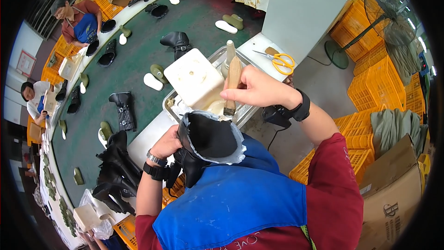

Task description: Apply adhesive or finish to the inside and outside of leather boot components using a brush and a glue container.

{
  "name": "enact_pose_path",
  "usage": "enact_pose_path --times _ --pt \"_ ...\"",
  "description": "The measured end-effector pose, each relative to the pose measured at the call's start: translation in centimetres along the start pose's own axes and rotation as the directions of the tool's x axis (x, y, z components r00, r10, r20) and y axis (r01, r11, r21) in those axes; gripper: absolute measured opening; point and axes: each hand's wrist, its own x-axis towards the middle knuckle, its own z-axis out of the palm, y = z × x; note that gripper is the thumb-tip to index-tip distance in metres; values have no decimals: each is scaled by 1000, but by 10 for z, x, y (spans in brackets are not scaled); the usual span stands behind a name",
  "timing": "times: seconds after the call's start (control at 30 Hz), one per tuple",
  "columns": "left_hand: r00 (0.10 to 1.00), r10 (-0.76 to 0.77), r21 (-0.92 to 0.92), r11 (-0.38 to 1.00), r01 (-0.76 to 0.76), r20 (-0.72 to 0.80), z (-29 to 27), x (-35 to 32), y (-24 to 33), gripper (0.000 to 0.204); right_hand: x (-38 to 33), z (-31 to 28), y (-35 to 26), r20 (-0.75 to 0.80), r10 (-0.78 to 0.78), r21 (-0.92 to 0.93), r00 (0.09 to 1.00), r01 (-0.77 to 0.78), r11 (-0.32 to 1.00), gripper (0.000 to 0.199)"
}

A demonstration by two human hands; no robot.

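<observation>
While the left hand (165, 147) is gripping the black boot (186, 135) by its shaft, the right hand (256, 87) is pinching the wooden-handled brush (234, 73). Bristles (229, 110) are pointing down beside the boot's pale-edged opening; cannot tell whether they are touching. Boot is standing tilted between the blue apron (231, 203) and metal tray (247, 112). Yellow-handled scissors (274, 57) are lying beyond the right hand.

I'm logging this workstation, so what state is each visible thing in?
Left hand: gripping black boot
Right hand: closed around brush
Black boot: held, opening toward camera
Brush: held, bristles near boot opening
Yellow-handled scissors: lying unheld
Fan: upright; running or not, unclear
Orange crates: stacked
</observation>
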Motion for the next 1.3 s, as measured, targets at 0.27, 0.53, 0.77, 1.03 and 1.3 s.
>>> enact_pose_path --times 0.27,0.53,0.77,1.03,1.3 --pt "1000 12 60 998 -13 21 -4 -11 9 76 8 4 -3 -113 10 348 994 30 937 23" --pt "996 89 65 994 -88 -10 7 -11 23 78 6 4 11 -50 70 259 996 -54 964 24" --pt "990 118 110 988 -109 -76 1 -9 19 77 -6 -3 20 -4 151 284 988 -144 948 25" --pt "935 181 158 978 -138 -306 -15 -26 -3 65 -12 6 58 -284 214 453 935 -65 889 20" --pt "722 117 -482 670 -564 -681 -24 -60 -38 44 2 90 124 -324 64 -36 944 -80 996 26"
